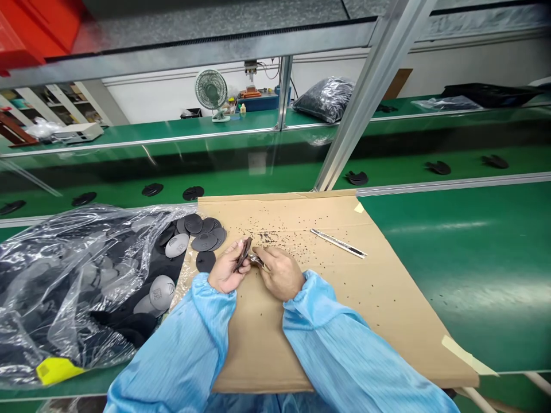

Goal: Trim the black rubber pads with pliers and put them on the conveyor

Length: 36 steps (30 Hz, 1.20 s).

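Dark flat pad (243,254) leaned, pinched in the left hand (227,269), beside a metal tool (255,260) clasped in the right hand (280,273).

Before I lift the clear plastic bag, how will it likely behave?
The clear plastic bag is probably floppy: it looks creased. It may sag, holding many pieces. Some might slide out, as several lie at its right edge.

Across from me, a pale, plain wall (142,94) runs behind a long green rear worktop (163,131), a round green desk fan (210,90) standing on it. White-framed shelving (60,97) stands far left. A silvery metal post (368,92) rises at the edge of a grey speckled shelf (215,26); light glares off the glossy green near worktop (451,241).
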Tool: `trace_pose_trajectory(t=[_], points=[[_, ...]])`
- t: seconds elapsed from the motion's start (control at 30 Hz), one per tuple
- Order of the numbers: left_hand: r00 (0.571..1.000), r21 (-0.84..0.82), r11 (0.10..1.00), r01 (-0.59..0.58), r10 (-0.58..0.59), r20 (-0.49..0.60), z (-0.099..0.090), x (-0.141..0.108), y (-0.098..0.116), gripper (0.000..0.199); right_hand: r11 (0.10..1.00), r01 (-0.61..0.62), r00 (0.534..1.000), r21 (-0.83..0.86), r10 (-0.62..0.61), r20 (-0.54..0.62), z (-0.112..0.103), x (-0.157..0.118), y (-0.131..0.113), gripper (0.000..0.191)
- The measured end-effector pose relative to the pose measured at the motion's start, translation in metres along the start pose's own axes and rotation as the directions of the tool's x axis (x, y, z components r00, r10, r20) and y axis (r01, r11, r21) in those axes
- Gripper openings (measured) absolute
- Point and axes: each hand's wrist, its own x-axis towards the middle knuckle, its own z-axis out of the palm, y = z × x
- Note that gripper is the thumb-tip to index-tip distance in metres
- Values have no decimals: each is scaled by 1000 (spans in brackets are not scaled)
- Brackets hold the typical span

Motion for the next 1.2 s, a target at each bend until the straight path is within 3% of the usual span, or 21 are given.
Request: trace_pose_trajectory(t=[0.3, 0.53, 0.7, 0.8, 0.93, 1.07, 1.2], points=[[999, 60, 998, -28, 30, -24, 2, 0, 1, 37, 996, -36, 986, -80, 48, 161, -11, 3, -6, 38], [996, 86, 994, -68, 73, -57, 3, 0, -1, 40, 987, -43, 947, -154, 89, 307, -20, 8, -12, 33], [994, 115, 989, -95, 101, -52, 2, 3, -3, 44, 986, -86, 935, -146, 130, 330, -19, 6, -12, 36], [992, 126, 986, -113, 119, -40, 2, 4, -7, 49, 989, -138, 960, -43, 144, 242, -12, 3, -7, 38], [994, 68, 992, -103, 105, -35, 0, 7, -8, 46, 975, -184, 981, 120, 189, -31, -5, 2, 6, 36], [997, -86, 994, -75, 74, -17, -3, 8, -3, 33, 936, -261, 914, 237, 319, -251, -4, 3, 20, 34], [997, -68, 996, -58, 55, -44, -3, 7, 0, 31, 914, -291, 842, 283, 386, -378, -12, 13, 25, 34]])
